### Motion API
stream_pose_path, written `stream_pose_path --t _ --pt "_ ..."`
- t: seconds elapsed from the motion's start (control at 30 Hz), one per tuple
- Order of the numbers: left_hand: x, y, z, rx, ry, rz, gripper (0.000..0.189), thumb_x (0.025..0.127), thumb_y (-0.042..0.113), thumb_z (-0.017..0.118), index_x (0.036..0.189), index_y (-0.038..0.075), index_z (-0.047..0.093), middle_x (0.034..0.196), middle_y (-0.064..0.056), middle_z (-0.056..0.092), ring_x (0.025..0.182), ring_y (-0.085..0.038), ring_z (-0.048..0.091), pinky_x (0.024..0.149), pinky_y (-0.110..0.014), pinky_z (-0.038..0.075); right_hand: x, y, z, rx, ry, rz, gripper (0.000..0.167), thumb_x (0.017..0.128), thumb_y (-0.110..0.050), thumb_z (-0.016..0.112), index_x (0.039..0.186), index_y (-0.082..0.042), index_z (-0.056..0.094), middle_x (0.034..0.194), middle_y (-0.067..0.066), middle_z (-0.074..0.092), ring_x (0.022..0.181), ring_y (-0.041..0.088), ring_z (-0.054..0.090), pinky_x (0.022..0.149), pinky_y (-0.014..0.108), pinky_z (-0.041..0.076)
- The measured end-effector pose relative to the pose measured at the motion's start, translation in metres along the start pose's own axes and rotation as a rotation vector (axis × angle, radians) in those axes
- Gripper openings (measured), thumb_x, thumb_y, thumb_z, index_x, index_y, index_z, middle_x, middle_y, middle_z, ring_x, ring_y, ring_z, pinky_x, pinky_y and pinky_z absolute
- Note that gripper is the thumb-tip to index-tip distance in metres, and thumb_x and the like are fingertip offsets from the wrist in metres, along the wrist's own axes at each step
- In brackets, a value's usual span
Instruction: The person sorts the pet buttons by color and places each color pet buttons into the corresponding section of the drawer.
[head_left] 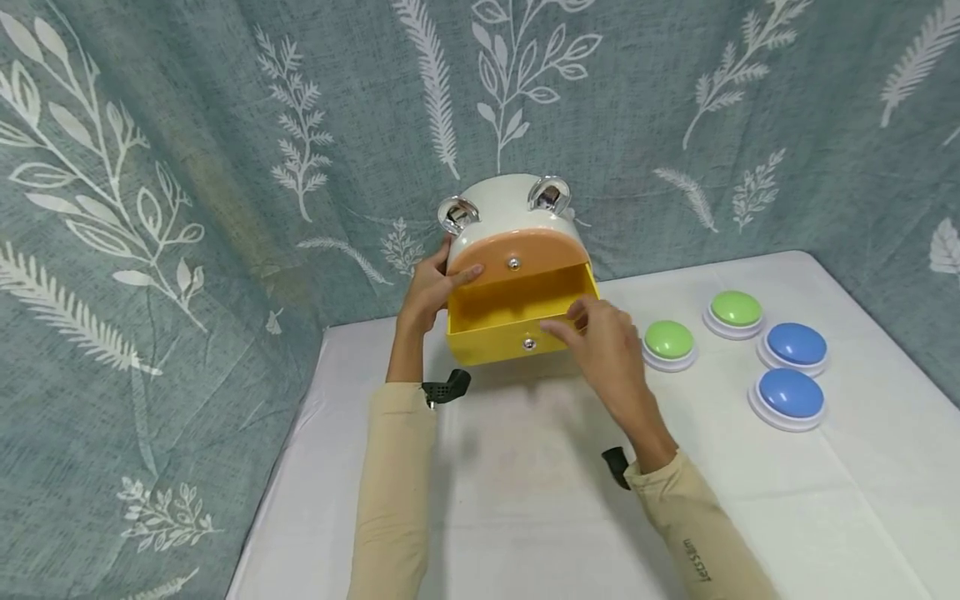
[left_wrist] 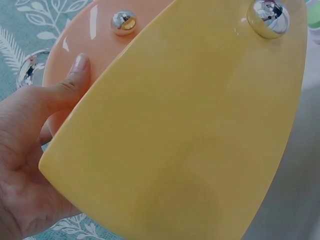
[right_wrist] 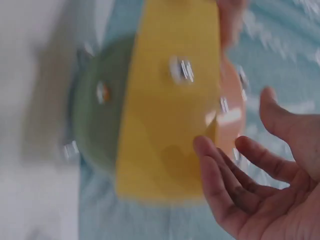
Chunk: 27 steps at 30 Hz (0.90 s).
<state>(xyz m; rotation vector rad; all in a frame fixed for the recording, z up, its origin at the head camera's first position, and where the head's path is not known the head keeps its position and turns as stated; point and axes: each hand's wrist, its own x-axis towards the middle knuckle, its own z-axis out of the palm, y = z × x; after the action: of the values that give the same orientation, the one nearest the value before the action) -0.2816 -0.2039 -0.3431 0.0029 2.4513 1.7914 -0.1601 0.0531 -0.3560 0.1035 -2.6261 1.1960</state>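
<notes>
A round-bodied mini drawer cabinet is held tilted above the white table, with silver loops on it. Its orange drawer front is closed, while the yellow drawer is pulled out and looks empty inside. A green drawer front shows beyond the yellow one in the right wrist view. My left hand grips the cabinet's left side, thumb on the orange front. At the yellow drawer's right end is my right hand, its fingers loosely bent and fingertips right at the drawer edge, thumb apart.
To the right on the white table sit two green domed push lights and two blue ones, all on white bases. A leaf-patterned teal curtain hangs behind and along the sides.
</notes>
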Motion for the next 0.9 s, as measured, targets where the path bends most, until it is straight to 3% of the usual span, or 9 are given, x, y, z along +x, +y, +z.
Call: stream_pose_path --t 0.1,0.2,0.27,0.37,0.47,0.57,0.7,0.9 --pt "0.000 0.001 0.000 -0.003 -0.001 0.009 0.095 0.096 0.035 0.078 0.167 0.032 0.016 0.176 0.009 0.018 0.157 -0.024 0.038 0.115 -0.051 0.050 0.009 0.016 -0.023 -0.032 0.118 0.035 0.040 0.097 -0.039 0.076 0.097 0.000 0.070 0.092 0.019 0.071 0.079 0.033 0.065 0.069 0.043 0.052" --pt "-0.001 0.002 0.000 -0.005 0.001 0.014 0.095 0.096 0.033 0.078 0.168 0.031 0.015 0.176 0.006 0.019 0.157 -0.025 0.039 0.114 -0.052 0.051 0.018 0.038 -0.039 -0.094 0.138 0.086 0.039 0.099 -0.034 0.074 0.107 0.004 0.069 0.100 0.025 0.068 0.085 0.040 0.064 0.072 0.049 0.053" --pt "-0.001 0.002 0.000 -0.009 0.002 0.014 0.095 0.096 0.033 0.078 0.168 0.031 0.015 0.176 0.004 0.021 0.155 -0.027 0.041 0.113 -0.052 0.051 0.024 0.054 -0.046 -0.143 0.077 0.126 0.042 0.099 -0.029 0.074 0.119 0.006 0.066 0.111 0.031 0.065 0.095 0.045 0.063 0.079 0.056 0.054" --pt "-0.002 0.001 0.000 -0.019 -0.001 0.005 0.094 0.096 0.033 0.077 0.167 0.033 0.015 0.176 0.004 0.021 0.154 -0.027 0.042 0.113 -0.052 0.051 0.033 0.081 -0.051 -0.220 -0.076 0.186 0.052 0.097 -0.026 0.075 0.133 0.009 0.059 0.126 0.038 0.058 0.110 0.053 0.058 0.090 0.062 0.053" --pt "-0.003 -0.001 0.000 -0.022 -0.006 -0.002 0.094 0.097 0.034 0.077 0.167 0.035 0.015 0.177 0.007 0.019 0.156 -0.025 0.040 0.113 -0.051 0.051 0.039 0.103 -0.049 -0.294 -0.229 0.229 0.063 0.094 -0.026 0.078 0.140 0.010 0.053 0.133 0.042 0.052 0.119 0.058 0.054 0.096 0.065 0.051" --pt "-0.003 -0.001 0.000 -0.021 -0.008 -0.001 0.094 0.097 0.034 0.077 0.167 0.036 0.014 0.176 0.012 0.016 0.158 -0.023 0.036 0.114 -0.050 0.051 0.043 0.120 -0.043 -0.358 -0.327 0.246 0.072 0.090 -0.026 0.082 0.144 0.011 0.049 0.135 0.043 0.050 0.122 0.061 0.053 0.098 0.065 0.050" --pt "-0.002 -0.001 0.001 -0.021 -0.009 0.002 0.094 0.097 0.035 0.077 0.167 0.036 0.015 0.177 0.012 0.015 0.159 -0.022 0.035 0.115 -0.050 0.050 0.046 0.133 -0.034 -0.391 -0.386 0.269 0.077 0.089 -0.025 0.083 0.146 0.010 0.047 0.135 0.042 0.049 0.122 0.061 0.051 0.099 0.066 0.049" --pt "-0.001 -0.002 0.001 -0.018 0.006 0.006 0.094 0.096 0.034 0.078 0.167 0.034 0.017 0.177 0.006 0.019 0.158 -0.024 0.037 0.115 -0.051 0.050 0.051 0.141 -0.027 -0.362 -0.388 0.276 0.078 0.087 -0.019 0.085 0.147 0.011 0.045 0.136 0.041 0.051 0.124 0.057 0.053 0.103 0.064 0.048"
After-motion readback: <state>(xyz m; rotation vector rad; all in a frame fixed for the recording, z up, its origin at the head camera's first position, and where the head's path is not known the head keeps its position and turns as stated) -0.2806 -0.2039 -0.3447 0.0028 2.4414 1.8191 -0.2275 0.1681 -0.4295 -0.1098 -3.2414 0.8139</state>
